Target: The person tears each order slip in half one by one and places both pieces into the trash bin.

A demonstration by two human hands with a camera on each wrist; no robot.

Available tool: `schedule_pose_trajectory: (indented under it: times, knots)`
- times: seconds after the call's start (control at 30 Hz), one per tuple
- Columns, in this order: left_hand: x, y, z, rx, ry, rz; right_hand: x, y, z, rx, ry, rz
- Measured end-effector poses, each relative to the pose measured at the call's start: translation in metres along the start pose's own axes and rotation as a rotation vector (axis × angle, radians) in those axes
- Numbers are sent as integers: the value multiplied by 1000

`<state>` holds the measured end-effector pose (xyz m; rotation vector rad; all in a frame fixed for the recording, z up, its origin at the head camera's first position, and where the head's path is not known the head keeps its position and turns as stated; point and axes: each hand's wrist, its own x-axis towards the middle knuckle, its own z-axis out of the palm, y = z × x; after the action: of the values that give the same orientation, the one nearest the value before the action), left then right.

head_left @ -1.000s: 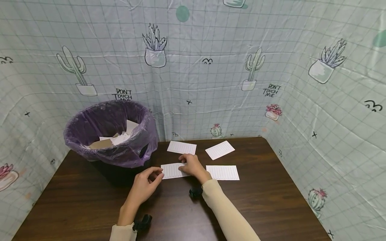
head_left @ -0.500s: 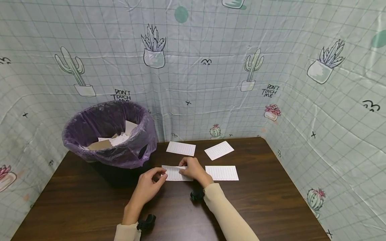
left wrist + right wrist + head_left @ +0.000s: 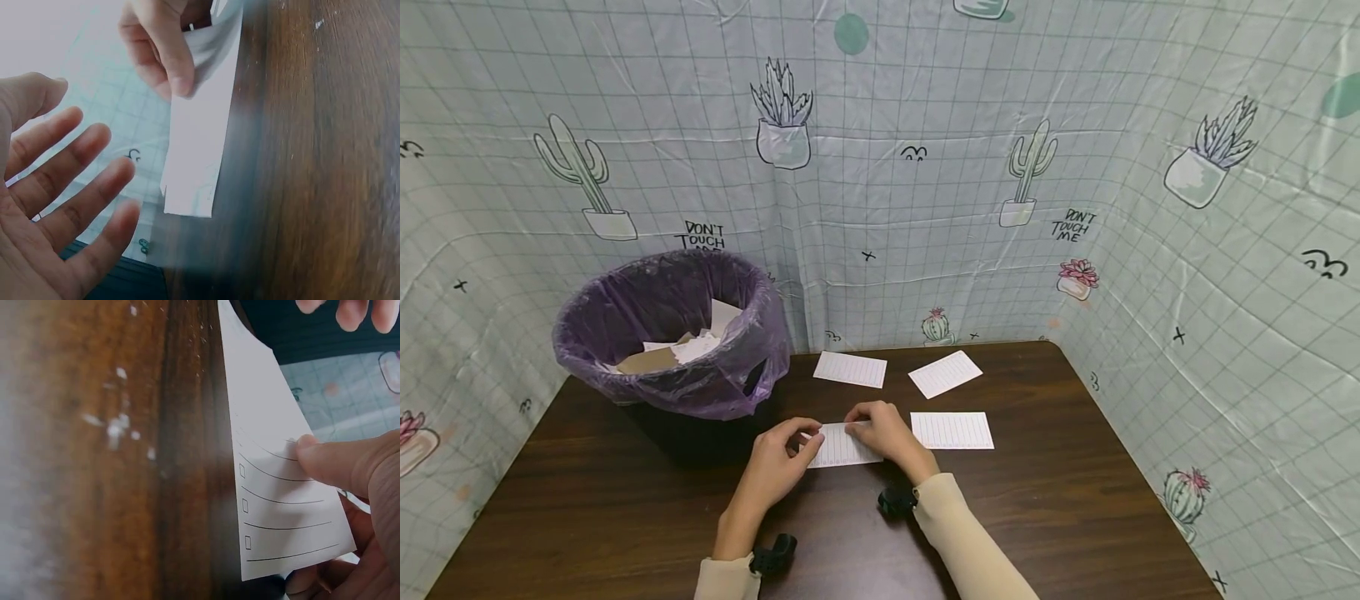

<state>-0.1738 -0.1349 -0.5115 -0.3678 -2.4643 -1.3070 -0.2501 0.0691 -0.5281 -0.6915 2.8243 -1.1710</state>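
A white lined checklist slip [image 3: 842, 450] with small checkboxes along one edge is in front of me. My right hand [image 3: 883, 429] pinches its right part; in the right wrist view the thumb presses on the printed face [image 3: 281, 531], with fingers behind. The slip bends upward there, as the left wrist view also shows. My left hand [image 3: 775, 467] hovers by the slip's left end. Its fingers [image 3: 94, 181] are spread and relaxed in the left wrist view, apart from the paper [image 3: 197, 156].
A bin [image 3: 670, 375] with a purple liner stands at left, holding white and brown paper scraps [image 3: 651, 360]. Beyond the hands lie three more slips: back left [image 3: 850, 369], back right [image 3: 945, 374] and right [image 3: 952, 431]. Printed fabric [image 3: 865, 208] encloses the table [image 3: 1037, 508].
The slip has come nearer to me, with my right hand gripping it. My left hand has shifted slightly right alongside it. The other slips and the bin stay put.
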Motion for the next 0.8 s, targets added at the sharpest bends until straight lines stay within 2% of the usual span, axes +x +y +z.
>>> schedule_pose_trajectory:
  times: [0.27, 0.53, 0.8]
  knots:
    - [-2, 2, 6, 32, -17, 0, -14, 2, 2, 52, 28, -2]
    - [-3, 3, 11, 59, -37, -37, -29, 0, 4, 68, 71, -12]
    - [-5, 2, 13, 85, -47, -21, -42, -1, 5, 100, 100, -34]
